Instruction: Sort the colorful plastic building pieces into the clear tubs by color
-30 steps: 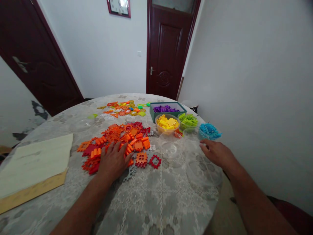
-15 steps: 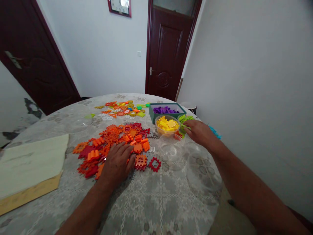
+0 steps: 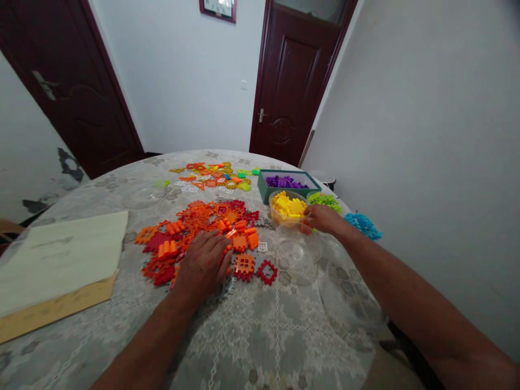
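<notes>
My left hand [image 3: 204, 261] lies palm down with fingers stretched over the near side of a pile of orange and red plastic building pieces [image 3: 203, 219]. My right hand [image 3: 323, 218] is beside the clear bowl of yellow pieces [image 3: 289, 206], its fingers drawn together low at the bowl's right side. What those fingertips hold, if anything, is hidden. Just behind this hand stands a bowl of lime green pieces [image 3: 325, 201]. A few red and green bits show under the fingers. Close to my left hand lie an orange window-shaped square [image 3: 244, 267] and a red square frame [image 3: 267, 272].
Purple pieces fill a green box [image 3: 266, 189] at the back right. Blue pieces [image 3: 363, 225] sit at the right edge. Clear plastic containers [image 3: 296, 249] stand near my right arm. Mixed pieces [image 3: 215, 177] lie farther back. White paper [image 3: 60, 260] on cardboard is at left.
The view has shifted, so the table appears farther right. My right hand has moved from the lime green bowl towards the yellow bowl's side. My left hand stays on the pile.
</notes>
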`<action>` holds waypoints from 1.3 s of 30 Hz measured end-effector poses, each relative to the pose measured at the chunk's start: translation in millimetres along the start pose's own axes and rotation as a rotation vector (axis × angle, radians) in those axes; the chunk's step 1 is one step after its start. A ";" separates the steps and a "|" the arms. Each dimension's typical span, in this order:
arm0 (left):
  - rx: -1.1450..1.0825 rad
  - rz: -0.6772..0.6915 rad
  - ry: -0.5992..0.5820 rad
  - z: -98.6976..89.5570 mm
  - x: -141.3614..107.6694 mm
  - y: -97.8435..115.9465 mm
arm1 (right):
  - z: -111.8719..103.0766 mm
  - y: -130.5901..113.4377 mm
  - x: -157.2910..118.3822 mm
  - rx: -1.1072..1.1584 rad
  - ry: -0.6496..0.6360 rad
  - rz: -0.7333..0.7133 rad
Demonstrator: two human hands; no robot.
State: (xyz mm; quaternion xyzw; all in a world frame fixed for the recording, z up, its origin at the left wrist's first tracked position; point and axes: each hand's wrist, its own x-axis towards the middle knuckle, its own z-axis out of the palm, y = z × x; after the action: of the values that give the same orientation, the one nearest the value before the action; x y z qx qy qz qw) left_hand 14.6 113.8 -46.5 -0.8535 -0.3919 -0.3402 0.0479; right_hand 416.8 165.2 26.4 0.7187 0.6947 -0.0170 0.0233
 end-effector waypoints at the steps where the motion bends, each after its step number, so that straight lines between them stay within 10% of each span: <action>1: 0.004 0.002 0.000 -0.3 0.3 0.6 | 0.7 0.7 -0.2 0.007 0.003 -0.002; 12: 0.006 -0.018 -0.003 -2.2 -0.2 -1.2 | -4.7 -11.6 -12.7 -0.019 0.286 -0.119; 20: -0.038 -0.348 0.235 -21.0 -0.3 -34.6 | -49.4 -85.5 -61.7 0.310 0.421 -0.325; 29: -0.393 -0.766 0.354 -51.0 -0.8 -54.9 | 13.7 -229.2 -80.6 1.769 -0.336 -0.021; 33: -0.479 -1.015 0.362 -58.3 -1.1 -62.4 | 39.4 -256.5 -78.5 2.009 -0.537 0.133; 39: -0.416 -0.917 0.332 -46.7 -4.3 -65.7 | 56.5 -262.9 -79.6 2.210 -0.686 0.247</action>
State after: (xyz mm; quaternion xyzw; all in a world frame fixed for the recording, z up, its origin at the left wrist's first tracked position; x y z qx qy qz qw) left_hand -58.8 140.0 -25.7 -0.5206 -0.6362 -0.5273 -0.2148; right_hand 151.9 91.4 -28.1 0.3681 0.1838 -0.8049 -0.4276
